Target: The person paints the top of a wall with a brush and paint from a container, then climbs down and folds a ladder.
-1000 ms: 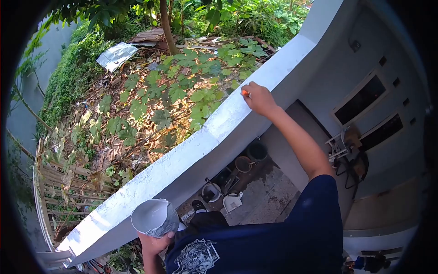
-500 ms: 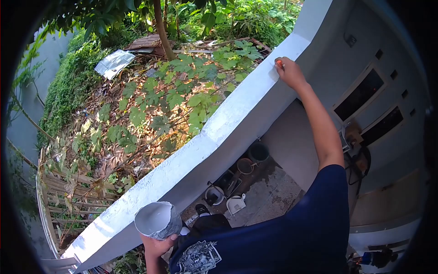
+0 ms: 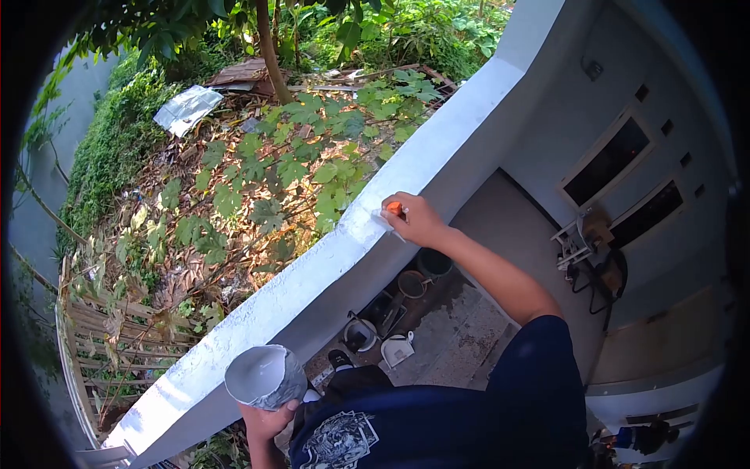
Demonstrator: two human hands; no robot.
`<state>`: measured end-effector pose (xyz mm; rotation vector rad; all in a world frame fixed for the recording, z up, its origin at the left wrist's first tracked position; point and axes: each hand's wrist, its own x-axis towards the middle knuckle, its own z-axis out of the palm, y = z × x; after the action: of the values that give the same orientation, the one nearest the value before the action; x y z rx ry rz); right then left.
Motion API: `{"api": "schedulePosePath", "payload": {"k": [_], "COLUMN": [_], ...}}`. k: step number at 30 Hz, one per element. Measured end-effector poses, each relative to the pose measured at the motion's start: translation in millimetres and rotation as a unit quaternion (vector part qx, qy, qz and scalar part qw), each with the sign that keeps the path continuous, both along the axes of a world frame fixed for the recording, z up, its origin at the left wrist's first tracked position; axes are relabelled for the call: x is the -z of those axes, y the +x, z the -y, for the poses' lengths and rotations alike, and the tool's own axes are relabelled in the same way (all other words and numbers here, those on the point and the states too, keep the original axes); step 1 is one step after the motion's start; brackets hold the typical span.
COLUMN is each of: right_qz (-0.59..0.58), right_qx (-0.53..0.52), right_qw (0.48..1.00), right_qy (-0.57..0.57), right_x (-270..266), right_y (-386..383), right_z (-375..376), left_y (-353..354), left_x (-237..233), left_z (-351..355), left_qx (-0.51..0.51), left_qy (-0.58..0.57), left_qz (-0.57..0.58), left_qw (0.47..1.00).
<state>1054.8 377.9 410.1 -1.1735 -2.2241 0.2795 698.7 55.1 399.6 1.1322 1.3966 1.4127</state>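
Note:
My left hand (image 3: 267, 422) is closed round a grey bowl (image 3: 266, 377) with a rough, crusted outside and a jagged rim. Pale grey material coats its inside. In my right hand (image 3: 418, 219) is an orange-handled putty knife (image 3: 394, 209), its flat end mostly hidden by my fingers and the angle. It is at the top of the white wall (image 3: 312, 262), near a bend, where the surface looks bright and smooth. Closer to the bowl, the wall top looks rougher.
Beyond the wall lie leafy plants (image 3: 336, 180), a tree trunk (image 3: 271, 55) and a bamboo fence (image 3: 125, 336). Down on the near side, a white dustpan (image 3: 397, 349) and buckets (image 3: 434, 263) stand on the floor. A chair (image 3: 613, 273) is at the right.
My right hand has come back along the wall top, down and left toward me, with the putty knife. My left hand still holds the bowl in nearly the same place.

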Motion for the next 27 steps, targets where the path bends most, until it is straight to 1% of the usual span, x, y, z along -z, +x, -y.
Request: {"api": "schedulePosePath", "payload": {"k": [1, 2, 3, 4, 5, 6, 7, 9, 11, 12, 14, 15, 16, 17, 19, 21, 23, 24, 26, 27], "right_qz": [-0.080, -0.158, -0.237, -0.145, -0.052, -0.051, -0.013, 0.017, 0.118, 0.117, 0.168, 0.177, 0.207, 0.209, 0.153, 0.107, 0.065, 0.058, -0.033, -0.034], "right_qx": [-0.010, -0.021, -0.011, -0.008, -0.005, 0.027, 0.104, 0.193, 0.247, 0.244, 0.278, 0.300, 0.254, 0.219, 0.148, 0.067, -0.008, -0.021, -0.020, -0.015], "right_qw": [0.990, 0.961, 0.930, 0.972, 0.995, 0.995, 0.994, 0.976, 0.944, 0.944, 0.902, 0.907, 0.921, 0.928, 0.959, 0.985, 0.996, 0.998, 0.993, 0.994], "right_qy": [-0.115, -0.227, -0.280, -0.184, -0.086, -0.076, -0.016, 0.100, 0.185, 0.186, 0.284, 0.238, 0.212, 0.219, 0.189, 0.121, 0.064, 0.010, -0.109, -0.106], "right_x": [11.6, 15.9, 11.7, -0.5, -16.0, -36.5, -81.5, -109.8, -126.2, -121.3, -107.6, -98.7, -84.0, -59.7, -48.4, -39.2, -20.5, -19.1, -12.2, -1.1], "right_y": [-2.6, -3.0, -2.4, 9.1, 29.0, 46.6, 74.8, 98.4, 105.8, 114.2, 122.5, 113.5, 105.0, 95.5, 53.4, 13.4, -16.7, -28.5, -38.4, -32.6], "right_z": [-1.6, -4.2, -11.2, -28.3, -51.2, -70.9, -102.7, -127.3, -140.6, -149.3, -167.1, -166.4, -160.4, -158.2, -125.8, -92.1, -67.0, -56.4, -53.0, -62.4], "left_y": [0.2, 0.9, 1.1, 1.0, 1.2, 0.8, -1.7, -3.4, -6.1, -9.0, -11.9, -11.0, -10.7, -12.1, -14.5, -15.7, -16.9, -15.5, -11.2, -8.7], "left_x": [-0.9, -1.1, -1.2, -1.3, -1.3, -1.2, -1.8, 0.4, 3.3, 6.0, 7.6, 7.1, 6.9, 7.1, 8.8, 12.0, 11.5, 10.5, 9.2, 8.8], "left_z": [-2.1, -3.7, -4.4, -4.6, -3.3, 0.4, 1.5, 5.5, 13.6, 15.7, 17.3, 19.5, 20.8, 21.3, 19.9, 17.1, 13.7, 11.9, 9.6, 9.1], "left_qx": [0.009, 0.011, 0.014, 0.016, 0.015, 0.020, 0.023, 0.012, 0.002, -0.001, -0.008, -0.022, -0.035, -0.034, -0.037, -0.029, -0.016, -0.015, -0.009, -0.012], "left_qy": [0.002, 0.004, 0.008, 0.011, 0.012, -0.001, -0.011, -0.009, -0.013, -0.003, 0.011, 0.007, 0.003, 0.002, -0.001, -0.007, -0.012, -0.005, 0.003, 0.008], "left_qz": [-0.002, -0.003, -0.009, -0.016, -0.018, -0.031, -0.045, -0.041, -0.038, -0.047, -0.057, -0.029, -0.001, 0.000, -0.003, -0.005, -0.011, -0.013, -0.013, -0.001], "left_qw": [1.000, 1.000, 1.000, 1.000, 1.000, 0.999, 0.999, 0.999, 0.999, 0.999, 0.998, 0.999, 0.999, 0.999, 0.999, 1.000, 1.000, 1.000, 1.000, 1.000]}}
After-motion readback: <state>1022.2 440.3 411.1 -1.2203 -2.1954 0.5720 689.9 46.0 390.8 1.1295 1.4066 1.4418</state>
